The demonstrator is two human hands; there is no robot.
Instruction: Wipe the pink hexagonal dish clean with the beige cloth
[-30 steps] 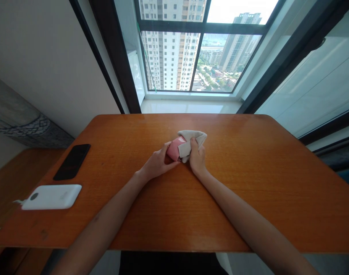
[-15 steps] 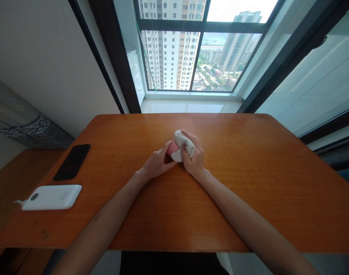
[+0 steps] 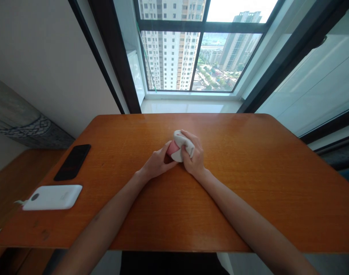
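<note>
Over the middle of the wooden table, my left hand (image 3: pixel 160 160) grips a small pink object (image 3: pixel 173 148) from its left side, thumb above and fingers beneath. The pink thing looks smooth and rounded, but its kind does not show. My right hand (image 3: pixel 195 156) is closed on a folded white cloth (image 3: pixel 178 138), which is pressed against the pink object and wraps over its right part. The cloth and my fingers hide most of the object.
On the left of the wooden table (image 3: pixel 249 183) lie a black smartphone (image 3: pixel 72 162) and a white power bank (image 3: pixel 52 197) with a short cable at its left end. Beyond the far edge is a window (image 3: pixel 203 57) with a sill. A curtain (image 3: pixel 31 118) hangs at left.
The white cloth and the fingers of my right hand have shifted very slightly to the left over the pink object. Both grips stay the same.
</note>
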